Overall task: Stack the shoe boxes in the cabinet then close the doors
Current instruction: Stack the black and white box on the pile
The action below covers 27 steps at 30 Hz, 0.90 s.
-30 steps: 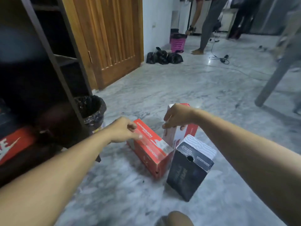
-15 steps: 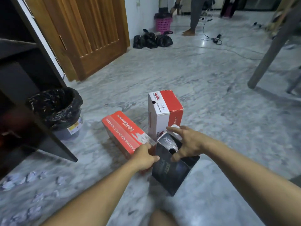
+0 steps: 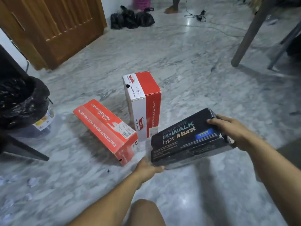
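Observation:
A black shoe box [image 3: 187,139] hangs flat above the marble floor, held at both ends. My left hand [image 3: 147,168] grips its near left corner from below, and my right hand [image 3: 229,129] grips its far right end. An orange-red shoe box [image 3: 104,128] lies on its side on the floor just left of it. Behind them a red and white shoe box [image 3: 141,101] stands upright on end. The dark cabinet's edge [image 3: 9,72] shows at the far left; its shelves are out of frame.
A bin lined with a black bag [image 3: 21,101] stands beside the cabinet. A wooden door [image 3: 53,26] is behind, black bags [image 3: 132,18] by the wall, a table leg [image 3: 250,33] at right, a cable [image 3: 200,15] on the floor. Paper scraps [image 3: 32,181] lie at left.
The black box was upright on the floor with both hands at its top; now it is lifted and turned flat between my hands. The view has tilted down, away from the cabinet.

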Tool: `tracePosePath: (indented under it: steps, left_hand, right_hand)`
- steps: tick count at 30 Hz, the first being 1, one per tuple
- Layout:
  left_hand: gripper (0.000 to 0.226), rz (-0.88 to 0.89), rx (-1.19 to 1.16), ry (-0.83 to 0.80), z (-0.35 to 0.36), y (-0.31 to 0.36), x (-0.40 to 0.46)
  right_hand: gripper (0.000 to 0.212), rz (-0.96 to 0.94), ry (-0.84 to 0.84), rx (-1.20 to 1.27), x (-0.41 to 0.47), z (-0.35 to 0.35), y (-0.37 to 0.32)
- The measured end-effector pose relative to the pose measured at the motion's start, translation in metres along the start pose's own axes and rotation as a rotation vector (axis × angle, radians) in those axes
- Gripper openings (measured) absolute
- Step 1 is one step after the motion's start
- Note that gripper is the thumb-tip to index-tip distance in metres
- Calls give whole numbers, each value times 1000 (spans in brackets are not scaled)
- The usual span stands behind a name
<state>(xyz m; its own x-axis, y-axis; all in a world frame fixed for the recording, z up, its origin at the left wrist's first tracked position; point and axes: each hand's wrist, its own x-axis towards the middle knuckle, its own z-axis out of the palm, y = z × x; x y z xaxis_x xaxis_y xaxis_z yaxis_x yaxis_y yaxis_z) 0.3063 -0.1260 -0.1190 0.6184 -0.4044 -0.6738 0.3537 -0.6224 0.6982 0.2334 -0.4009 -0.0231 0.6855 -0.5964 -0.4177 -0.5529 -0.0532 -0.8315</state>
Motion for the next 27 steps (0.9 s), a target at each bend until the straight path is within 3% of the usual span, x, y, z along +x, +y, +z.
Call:
tracePosePath:
  steps: [1, 2, 7, 10, 13, 20, 22, 25, 27]
  left_hand:
    - [56, 39, -45, -24, 6, -1, 5]
    - [56, 78, -89, -37, 12, 0, 9]
    - [50, 104, -240, -2, 26, 8, 36]
    - [54, 124, -310, 33, 28, 13, 47]
    - [54, 152, -334, 44, 27, 18, 46]
    - [57, 268, -406, 88, 10, 33, 8]
    - [64, 296, -475, 112, 3, 33, -9]
    - [93, 355, -535, 159, -12, 34, -42]
    - [95, 389, -559, 185, -27, 33, -66]
  right_hand:
    - [15, 16, 50, 36, -2, -4, 7]
    - [14, 26, 98, 70, 1, -7, 18]
    - [33, 14, 264, 181, 4, -12, 61]
    - [27, -85, 162, 203, -6, -11, 71]
    - [40, -144, 67, 37, -13, -13, 68]
    - [43, -255, -32, -235, -49, -41, 17]
    - [43, -288, -53, -252, -64, -44, 3]
    - [39, -354, -56, -268, -90, -42, -22]
    - [45, -387, -63, -266, -111, -36, -43]
